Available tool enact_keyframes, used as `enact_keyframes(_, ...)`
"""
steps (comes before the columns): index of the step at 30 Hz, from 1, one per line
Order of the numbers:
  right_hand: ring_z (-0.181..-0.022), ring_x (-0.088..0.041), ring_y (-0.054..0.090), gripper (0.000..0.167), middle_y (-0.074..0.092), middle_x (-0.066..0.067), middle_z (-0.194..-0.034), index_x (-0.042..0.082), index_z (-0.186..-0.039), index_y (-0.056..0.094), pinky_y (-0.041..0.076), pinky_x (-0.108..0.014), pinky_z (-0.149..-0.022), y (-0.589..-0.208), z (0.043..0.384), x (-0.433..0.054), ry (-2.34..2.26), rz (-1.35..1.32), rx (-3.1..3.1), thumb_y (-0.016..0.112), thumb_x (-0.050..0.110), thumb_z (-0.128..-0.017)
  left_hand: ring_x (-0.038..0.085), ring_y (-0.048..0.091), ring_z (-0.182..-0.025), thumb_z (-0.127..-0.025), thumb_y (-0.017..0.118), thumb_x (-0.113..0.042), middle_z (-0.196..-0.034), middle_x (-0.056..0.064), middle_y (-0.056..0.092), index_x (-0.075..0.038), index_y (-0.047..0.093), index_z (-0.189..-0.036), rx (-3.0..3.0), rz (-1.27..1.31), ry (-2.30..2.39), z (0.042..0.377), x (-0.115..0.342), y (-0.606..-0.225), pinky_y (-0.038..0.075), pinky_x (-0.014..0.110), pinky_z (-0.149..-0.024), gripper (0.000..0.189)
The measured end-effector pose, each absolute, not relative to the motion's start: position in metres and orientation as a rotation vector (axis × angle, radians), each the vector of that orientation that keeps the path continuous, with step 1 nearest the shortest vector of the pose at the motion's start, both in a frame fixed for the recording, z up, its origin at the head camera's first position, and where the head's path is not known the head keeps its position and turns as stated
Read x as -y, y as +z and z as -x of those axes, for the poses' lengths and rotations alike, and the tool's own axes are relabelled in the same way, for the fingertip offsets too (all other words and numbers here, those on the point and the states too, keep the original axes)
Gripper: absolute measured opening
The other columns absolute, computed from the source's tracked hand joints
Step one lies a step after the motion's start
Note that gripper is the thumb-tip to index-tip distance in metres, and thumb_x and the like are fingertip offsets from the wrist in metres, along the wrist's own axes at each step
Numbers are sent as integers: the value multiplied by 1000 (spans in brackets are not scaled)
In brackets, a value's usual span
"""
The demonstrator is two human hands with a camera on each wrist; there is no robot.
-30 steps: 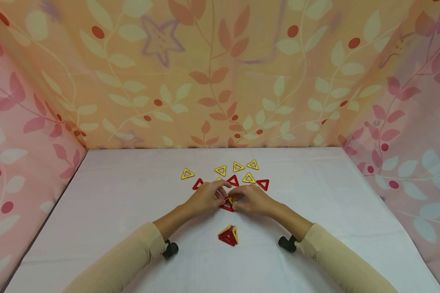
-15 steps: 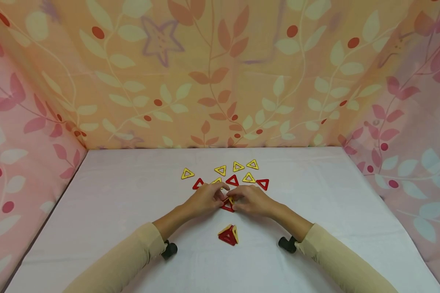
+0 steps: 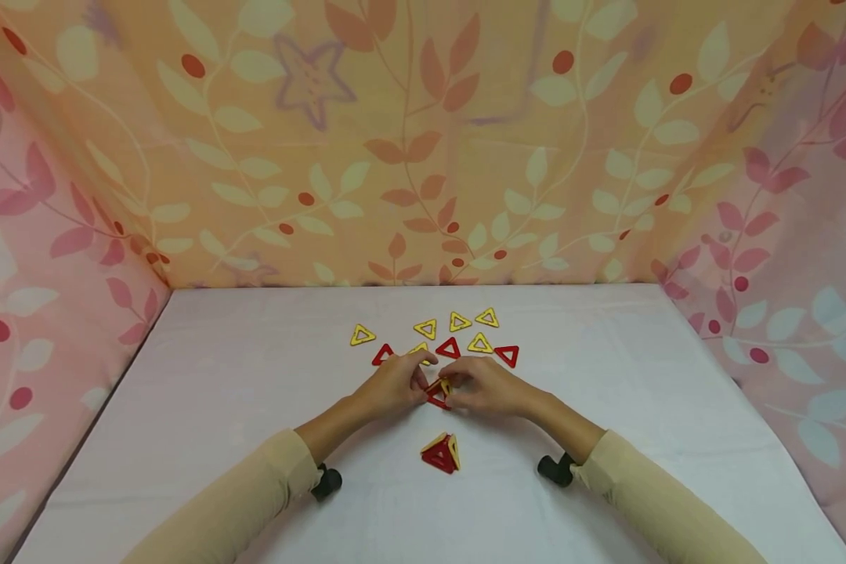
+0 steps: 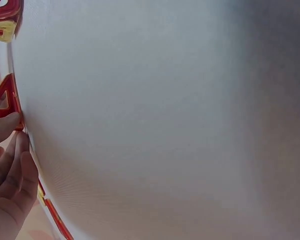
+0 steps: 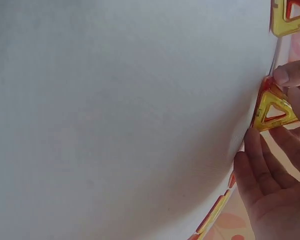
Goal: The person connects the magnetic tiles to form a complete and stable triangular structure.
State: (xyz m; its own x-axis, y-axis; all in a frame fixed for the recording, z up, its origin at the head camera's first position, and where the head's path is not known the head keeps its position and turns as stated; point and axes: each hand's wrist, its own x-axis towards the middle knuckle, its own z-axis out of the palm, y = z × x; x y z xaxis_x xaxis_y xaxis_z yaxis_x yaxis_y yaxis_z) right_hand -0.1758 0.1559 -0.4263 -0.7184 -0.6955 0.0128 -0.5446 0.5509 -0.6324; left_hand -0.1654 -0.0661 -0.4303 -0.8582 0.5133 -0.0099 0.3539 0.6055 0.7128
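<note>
Red and yellow triangular magnetic tiles with open centres are in the hands. My left hand (image 3: 392, 384) pinches a red tile (image 4: 1, 114) by its edge between thumb and fingers. From the other side my right hand (image 3: 492, 386) holds a yellow tile (image 5: 263, 111), thumb at its near corner and fingers at its far side. The red and yellow tiles lean against each other in a small tilted shape, partly covered by the fingers. Closer to the body stands a pyramid (image 3: 439, 454) of the same tiles, with red and yellow faces, apart from both hands.
Beyond the hands several loose tiles lie flat, including a yellow tile (image 3: 362, 335) at far left and a red tile (image 3: 507, 356) at right. A white cloth (image 3: 218, 360) covers the table. Patterned curtains (image 3: 409, 141) enclose its back and sides.
My left index finger has drawn down and back a little, uncovering more of the yellow tile behind it. The right hand and the tiles between the hands stay nearly in place.
</note>
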Motion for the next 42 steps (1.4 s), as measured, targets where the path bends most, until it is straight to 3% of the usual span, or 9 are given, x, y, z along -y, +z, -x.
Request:
enact_keyframes(11, -91, -17, 61, 36, 68, 0, -111, 3, -122, 67, 53, -31, -82, -422, 180, -161, -848, 1101, -2549, 72, 3, -86, 12, 59, -72, -85, 76, 0, -81, -2, 64, -6, 58, -130, -2673, -640, 1097, 168, 60, -429, 52, 23, -67, 49)
enact_keyframes(20, -86, -15, 60, 30, 69, 3, -101, 5, -116, 69, 52, -26, -78, -422, 178, -163, -815, 1074, -2576, 73, 5, -87, 11, 59, -64, -85, 76, -2, -69, -3, 63, -5, 57, -129, -2651, -541, 1148, 160, 52, -425, 50, 24, -62, 48)
enact_keyframes(33, -89, -14, 58, 36, 69, 1, -107, 4, -121, 68, 53, -28, -81, -422, 177, -165, -766, 1037, -2615, 77, 8, -87, 13, 66, -83, -87, 72, 0, -96, 6, 71, -7, 55, -133, -2529, -610, 1243, 154, 45, -421, 57, 24, -74, 49)
enact_keyframes(42, -83, -13, 58, 34, 67, 3, -94, 3, -117, 70, 52, -25, -75, -426, 182, -166, -753, 1015, -2663, 79, 8, -85, 18, 65, -103, -88, 69, 3, -117, 8, 68, -7, 51, -138, -2497, -665, 1228, 159, 45, -424, 55, 27, -85, 54)
